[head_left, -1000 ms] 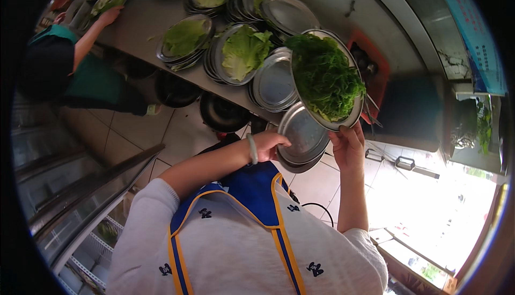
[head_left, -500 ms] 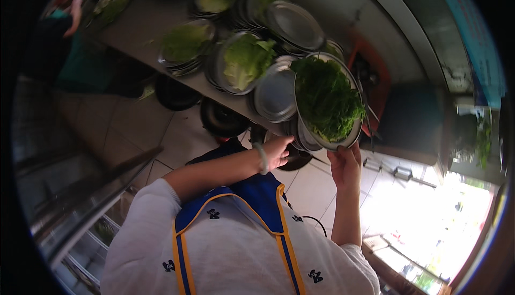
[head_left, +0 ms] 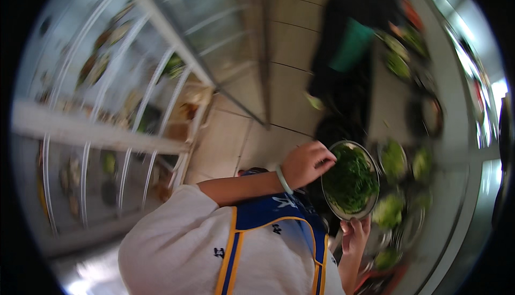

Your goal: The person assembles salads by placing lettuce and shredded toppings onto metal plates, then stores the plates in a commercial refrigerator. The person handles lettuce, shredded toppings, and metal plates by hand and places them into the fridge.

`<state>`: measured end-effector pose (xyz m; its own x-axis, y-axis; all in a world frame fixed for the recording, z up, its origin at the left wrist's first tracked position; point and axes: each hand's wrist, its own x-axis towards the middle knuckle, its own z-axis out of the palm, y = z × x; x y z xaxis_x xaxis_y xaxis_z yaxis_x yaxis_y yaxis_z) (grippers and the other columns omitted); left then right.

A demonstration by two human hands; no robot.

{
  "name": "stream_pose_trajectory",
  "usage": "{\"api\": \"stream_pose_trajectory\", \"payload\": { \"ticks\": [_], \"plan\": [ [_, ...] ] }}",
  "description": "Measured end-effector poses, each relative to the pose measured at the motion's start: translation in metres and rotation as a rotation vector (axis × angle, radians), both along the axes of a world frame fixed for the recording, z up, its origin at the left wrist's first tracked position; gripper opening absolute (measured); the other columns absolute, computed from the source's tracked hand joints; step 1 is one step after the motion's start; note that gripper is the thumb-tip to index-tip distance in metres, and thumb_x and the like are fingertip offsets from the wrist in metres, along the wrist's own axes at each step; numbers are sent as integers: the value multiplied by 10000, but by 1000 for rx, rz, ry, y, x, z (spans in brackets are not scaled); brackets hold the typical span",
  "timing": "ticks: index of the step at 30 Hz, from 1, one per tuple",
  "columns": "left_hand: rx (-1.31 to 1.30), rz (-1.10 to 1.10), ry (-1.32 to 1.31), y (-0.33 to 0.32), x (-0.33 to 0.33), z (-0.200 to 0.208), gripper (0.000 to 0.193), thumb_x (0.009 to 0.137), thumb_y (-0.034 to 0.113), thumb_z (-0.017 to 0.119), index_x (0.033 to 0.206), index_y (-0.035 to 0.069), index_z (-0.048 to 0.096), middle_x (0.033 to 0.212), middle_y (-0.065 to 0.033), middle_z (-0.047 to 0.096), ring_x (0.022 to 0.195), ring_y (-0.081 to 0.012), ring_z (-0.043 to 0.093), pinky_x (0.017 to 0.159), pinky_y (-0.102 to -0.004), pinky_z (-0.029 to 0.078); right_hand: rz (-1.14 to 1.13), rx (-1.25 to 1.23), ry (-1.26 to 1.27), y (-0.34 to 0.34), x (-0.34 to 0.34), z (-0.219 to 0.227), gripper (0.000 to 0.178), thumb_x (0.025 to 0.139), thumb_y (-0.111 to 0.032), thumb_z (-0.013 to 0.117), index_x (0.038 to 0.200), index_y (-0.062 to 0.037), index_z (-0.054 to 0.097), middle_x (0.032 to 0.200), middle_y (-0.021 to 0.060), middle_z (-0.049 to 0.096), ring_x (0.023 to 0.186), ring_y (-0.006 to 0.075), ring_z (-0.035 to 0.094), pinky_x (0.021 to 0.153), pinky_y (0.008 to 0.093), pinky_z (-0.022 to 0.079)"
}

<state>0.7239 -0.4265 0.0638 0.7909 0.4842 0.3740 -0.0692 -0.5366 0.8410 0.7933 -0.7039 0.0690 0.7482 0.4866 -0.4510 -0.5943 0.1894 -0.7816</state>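
I see the round metal plate [head_left: 350, 181] heaped with dark leafy greens [head_left: 350, 178] at the right of centre in the frame, held up off the counter between both hands. My left hand [head_left: 307, 163] curls over its upper left rim, fingers bent onto the edge, and my right hand [head_left: 355, 237] grips the lower rim from beneath, so both are closed on the plate. I judge this to be the carrying step: the plate is lifted and in transit, and the next move calls for keeping it level so the loose heap does not slide off the shallow rim. The plate looks thin, shiny and smooth; the greens look fine, feathery and light. A pale bangle [head_left: 284, 179] sits on the left wrist. Just right of the plate, blurred, a long grey counter [head_left: 456, 134] holds more metal plates with paler leaves [head_left: 394, 158]. At upper right another person [head_left: 348, 43] in dark clothes stands by it. A wire rack [head_left: 107, 123] fills the left.
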Motion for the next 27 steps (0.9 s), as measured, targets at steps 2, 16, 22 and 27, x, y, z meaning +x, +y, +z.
{"api": "stream_pose_trajectory", "payload": {
  "ticks": [2, 16, 22, 27],
  "plan": [
    [287, 125, -60, 33, -35, -1, 86, 813, 182, 719, 869, 131, 677, 872, -21, 607, 791, -217, 597, 679, -349, 493, 161, 45, 32, 48, 0, -2, 448, 869, 69, 521, 1300, -17, 435, 1167, 111, 598, 919, 213, 671, 679, 309, 627],
    [420, 1093, 126, 256, -358, 15, 295, 863, 82, 596, 1156, 59, 611, 1169, -136, 612, 1032, -307, 579, 899, -413, 439, 825, 72, 279, 458, -166, -88, 381, 888, 27, 530, 1258, -55, 490, 1101, 88, 631, 938, 197, 661, 804, 334, 594],
    [617, 1633, 197, 318, -452, 27, 440, 817, 12, 616, 1247, -5, 524, 1331, -234, 434, 1258, -364, 409, 1051, -441, 347, 1046, 127, 268, 606, -219, -109, 300, 877, 42, 480, 1171, -21, 485, 1027, 93, 626, 848, 176, 652, 796, 327, 589],
    [676, 1919, 164, 356, -509, 44, 650, 864, 73, 620, 1412, -30, 286, 1477, -227, 186, 1365, -382, 244, 1105, -492, 275, 1187, 155, 263, 716, -257, -137, 280, 854, 62, 478, 1119, -29, 484, 882, 48, 576, 717, 124, 579, 792, 333, 579]
  ]
}}
